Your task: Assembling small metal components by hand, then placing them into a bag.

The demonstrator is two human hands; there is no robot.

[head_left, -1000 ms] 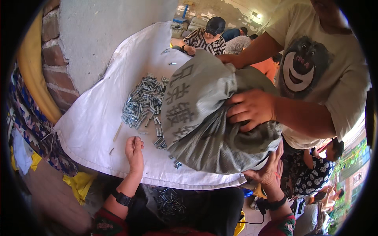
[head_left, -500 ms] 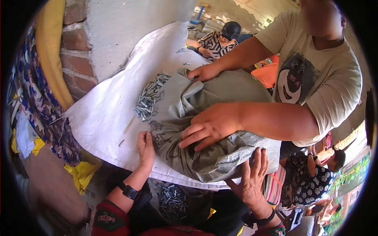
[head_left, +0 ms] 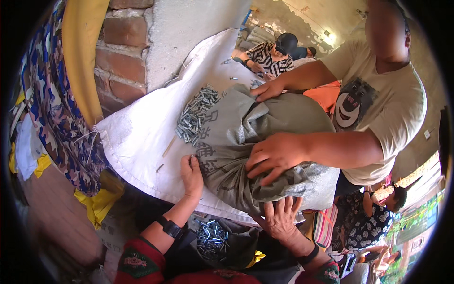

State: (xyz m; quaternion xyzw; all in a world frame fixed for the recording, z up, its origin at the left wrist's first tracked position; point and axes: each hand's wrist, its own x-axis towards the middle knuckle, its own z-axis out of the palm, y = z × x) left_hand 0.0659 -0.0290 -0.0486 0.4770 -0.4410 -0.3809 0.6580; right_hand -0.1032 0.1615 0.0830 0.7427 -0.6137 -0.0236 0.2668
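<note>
While a heavy grey woven sack [head_left: 265, 142] is tipped onto the white cloth-covered bench [head_left: 137, 137], the left hand [head_left: 191, 174] is laid flat — fingers together — the right hand [head_left: 280, 218] spread beneath; small metal pieces [head_left: 194, 114] could be scattered off the edge.

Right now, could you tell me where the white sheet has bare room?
Bare white sheet lies between the brick wall and the metal pieces. It is crowded around the grey sack, where the left hand and right hand press.

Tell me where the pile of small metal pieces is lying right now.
In the head view, the pile of metal pieces lies upper left of centre on the white sheet, against the grey sack's left edge.
</note>
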